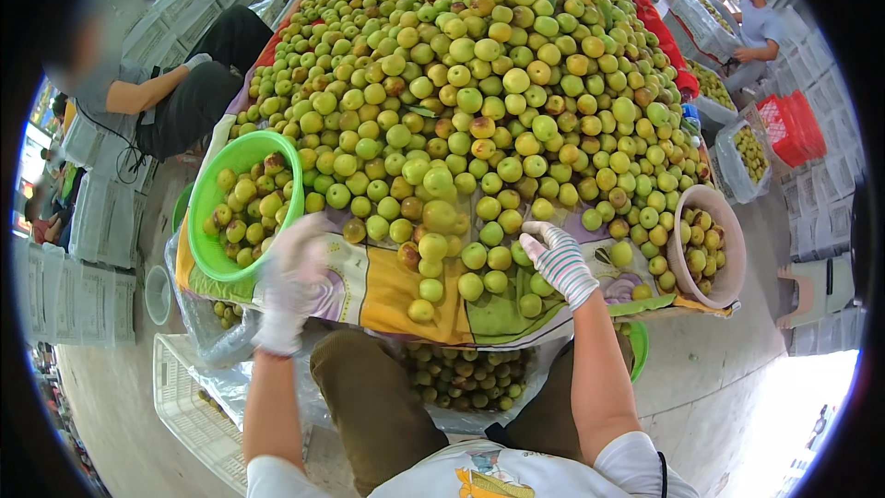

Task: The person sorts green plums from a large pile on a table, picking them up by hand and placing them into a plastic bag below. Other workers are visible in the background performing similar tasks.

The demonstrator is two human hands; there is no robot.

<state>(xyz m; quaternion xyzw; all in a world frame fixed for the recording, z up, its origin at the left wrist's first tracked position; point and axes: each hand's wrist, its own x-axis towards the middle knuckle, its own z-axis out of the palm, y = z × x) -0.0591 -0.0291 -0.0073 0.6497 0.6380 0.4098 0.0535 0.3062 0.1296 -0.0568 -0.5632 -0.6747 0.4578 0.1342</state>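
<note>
A large heap of green and reddish-brown jujube-like fruits (484, 90) covers a table draped with a patterned cloth (384, 287). My left hand (294, 277), in a pale glove, is motion-blurred beside the right rim of a bright green plastic basket (196, 221) that holds fruits with brown patches; whether it holds anything is unclear. My right hand (559, 259), in a striped white glove, rests at the near edge of the heap with its fingertips beside several fruits; its palm side is hidden. Some fruits between my hands look blurred. A pinkish plastic basket (734, 256) with browner fruits stands at the right table corner.
Below the table edge, between my knees, lie more fruits (470, 380) in a plastic-lined container. A white crate (200, 422) stands on the floor at left. One person (166, 93) sits at the left, another (757, 34) at the right. Red crates (795, 128) and stacked wrapped crates (104, 221) surround the table.
</note>
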